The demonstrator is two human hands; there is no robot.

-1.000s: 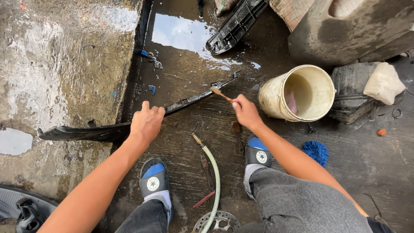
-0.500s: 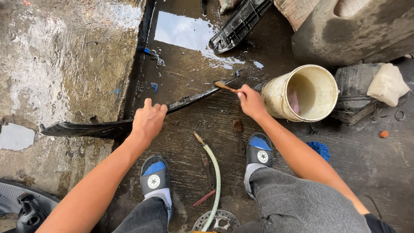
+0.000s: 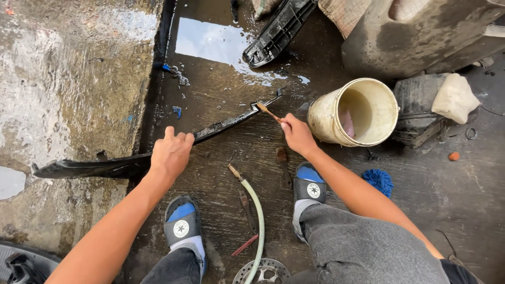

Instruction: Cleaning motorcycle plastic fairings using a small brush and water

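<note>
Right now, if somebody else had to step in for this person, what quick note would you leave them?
Left hand presses down on the long black plastic strip, lying slantwise on the wet ground.
Right hand holds a small brush, bristles at the strip's upper end.
Cream bucket lies tipped beside the right hand; green hose runs between the feet.
Done: the strip looks wet.
Left: how clean it is, I cannot tell.

The trim strip point(image 3: 158, 152) lies across the floor, bucket point(image 3: 353, 112) at its right end, hose point(image 3: 256, 210) between the feet.

The right hand point(image 3: 297, 134) slid its brush point(image 3: 267, 111) up along the black strip point(image 3: 221, 126).
</note>
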